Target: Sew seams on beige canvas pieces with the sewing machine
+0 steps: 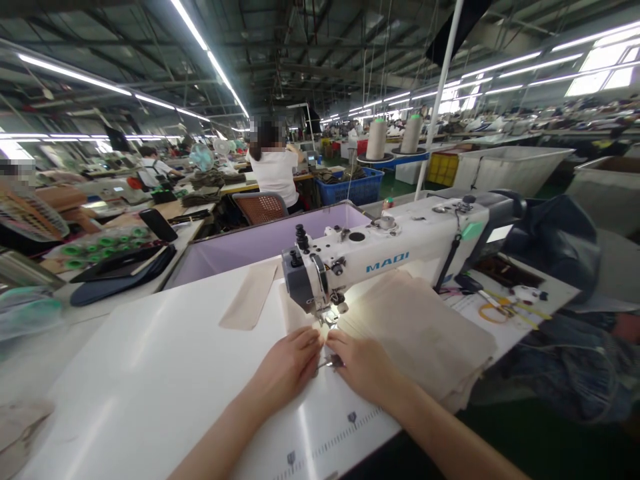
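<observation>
A white sewing machine [390, 250] stands over the white table, its lamp lighting the needle area. Just in front of the presser foot [330, 319], my left hand [293, 363] and my right hand [363, 367] come close together. Each has its fingers closed at the edge of a beige fabric piece, most of which the hands and machine head hide. Under the machine arm and beside my right hand lies a larger beige cloth [420, 333]. A separate beige fabric strip [250, 299] rests left of the needle. Small metal parts show between my hands.
A lilac-lined bin [240, 247] sits behind the table. Scissors with orange handles [493, 310] lie at the right. Thread cones [377, 140] stand on a blue holder. Further back are a blue crate [350, 187] and a person in a white shirt [274, 175].
</observation>
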`<state>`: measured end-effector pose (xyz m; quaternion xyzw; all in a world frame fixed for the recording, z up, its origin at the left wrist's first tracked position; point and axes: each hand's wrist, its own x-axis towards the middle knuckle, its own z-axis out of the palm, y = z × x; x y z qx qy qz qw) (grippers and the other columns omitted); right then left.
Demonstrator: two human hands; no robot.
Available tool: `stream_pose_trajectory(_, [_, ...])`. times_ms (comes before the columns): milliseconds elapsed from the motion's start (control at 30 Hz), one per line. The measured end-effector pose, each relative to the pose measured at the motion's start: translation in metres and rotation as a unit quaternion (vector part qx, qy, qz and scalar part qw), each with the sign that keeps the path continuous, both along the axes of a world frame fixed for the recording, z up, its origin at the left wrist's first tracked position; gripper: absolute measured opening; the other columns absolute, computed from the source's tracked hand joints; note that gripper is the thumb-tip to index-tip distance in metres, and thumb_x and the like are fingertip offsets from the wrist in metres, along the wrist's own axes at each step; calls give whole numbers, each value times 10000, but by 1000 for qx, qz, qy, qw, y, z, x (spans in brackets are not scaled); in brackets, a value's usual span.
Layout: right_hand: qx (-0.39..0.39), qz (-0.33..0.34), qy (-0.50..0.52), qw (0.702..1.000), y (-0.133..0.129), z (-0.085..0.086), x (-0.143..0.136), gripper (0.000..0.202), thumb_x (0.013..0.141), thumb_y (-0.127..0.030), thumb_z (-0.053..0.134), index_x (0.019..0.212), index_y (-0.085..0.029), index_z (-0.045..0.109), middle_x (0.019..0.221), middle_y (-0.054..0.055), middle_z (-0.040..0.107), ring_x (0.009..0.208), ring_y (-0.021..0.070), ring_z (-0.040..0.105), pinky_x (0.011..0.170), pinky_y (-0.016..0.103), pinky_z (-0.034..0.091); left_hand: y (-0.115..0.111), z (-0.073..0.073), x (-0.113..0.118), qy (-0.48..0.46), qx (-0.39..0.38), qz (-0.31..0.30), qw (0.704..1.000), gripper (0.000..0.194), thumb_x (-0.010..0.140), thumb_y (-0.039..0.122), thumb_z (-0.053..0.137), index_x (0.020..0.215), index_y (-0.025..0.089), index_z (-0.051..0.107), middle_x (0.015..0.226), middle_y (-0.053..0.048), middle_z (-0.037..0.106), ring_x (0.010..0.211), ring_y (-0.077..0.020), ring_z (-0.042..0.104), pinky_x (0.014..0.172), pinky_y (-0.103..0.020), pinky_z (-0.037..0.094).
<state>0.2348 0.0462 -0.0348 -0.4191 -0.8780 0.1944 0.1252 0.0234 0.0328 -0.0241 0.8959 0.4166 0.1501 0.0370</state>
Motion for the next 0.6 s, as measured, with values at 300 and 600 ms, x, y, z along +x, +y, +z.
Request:
stream_pose_trajectory(300, [3, -13, 15, 1000, 7, 4, -5, 312, 912, -152, 555, 1196, -253, 632, 1268, 19, 674, 1041, 217, 683, 865, 283, 471, 25, 2, -11, 11, -19, 20, 1000, 315, 995, 212, 433, 1228, 187, 643, 1268, -115, 660, 1195, -245, 619, 1045, -402, 526])
stream_pose_trajectory(600, [-2, -24, 8, 1000, -6, 0, -2, 252, 913, -167, 519, 1130, -230, 631, 1284, 39, 649, 1021, 210, 673, 835, 288, 486, 23, -4, -8, -7, 13, 25, 1000, 329, 996, 219, 411, 1229, 180, 639, 1271, -130, 654, 1186, -252, 615, 1039, -416, 530])
